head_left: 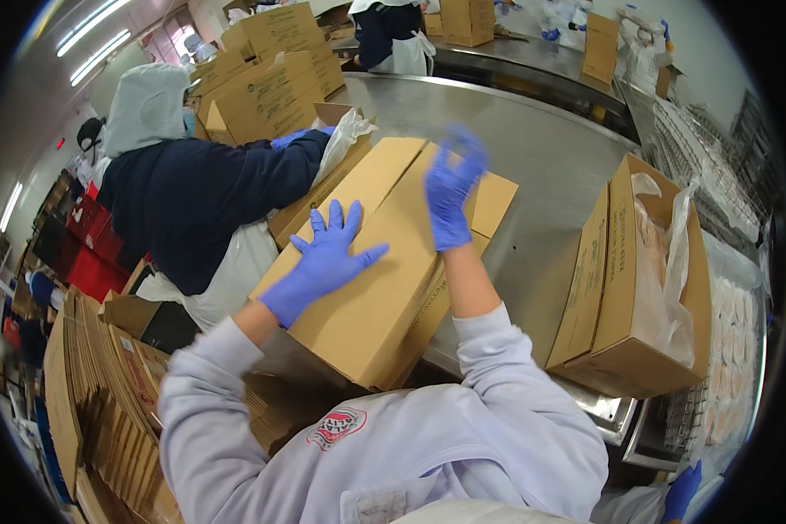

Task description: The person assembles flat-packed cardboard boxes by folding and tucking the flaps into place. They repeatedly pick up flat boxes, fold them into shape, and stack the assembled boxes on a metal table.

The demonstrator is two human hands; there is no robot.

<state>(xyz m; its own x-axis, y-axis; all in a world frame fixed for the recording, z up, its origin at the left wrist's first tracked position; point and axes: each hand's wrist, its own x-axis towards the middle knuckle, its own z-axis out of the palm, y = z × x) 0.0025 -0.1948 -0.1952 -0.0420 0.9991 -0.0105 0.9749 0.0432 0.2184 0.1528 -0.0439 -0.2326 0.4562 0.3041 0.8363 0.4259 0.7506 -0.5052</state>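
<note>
A closed brown cardboard box [384,288] lies on the steel table [541,166] in front of me. My left hand [323,259], in a blue glove, presses flat on its top flap with fingers spread. My right hand [451,190], also gloved in blue, is raised over the far end of the box, fingers apart and blurred, holding nothing.
An open box [624,297] lined with a plastic bag of pale product stands to the right. A person in a dark top and grey hood [183,192] leans over another box at left. Flat cartons [96,393] are stacked lower left, more boxes [262,87] at the back.
</note>
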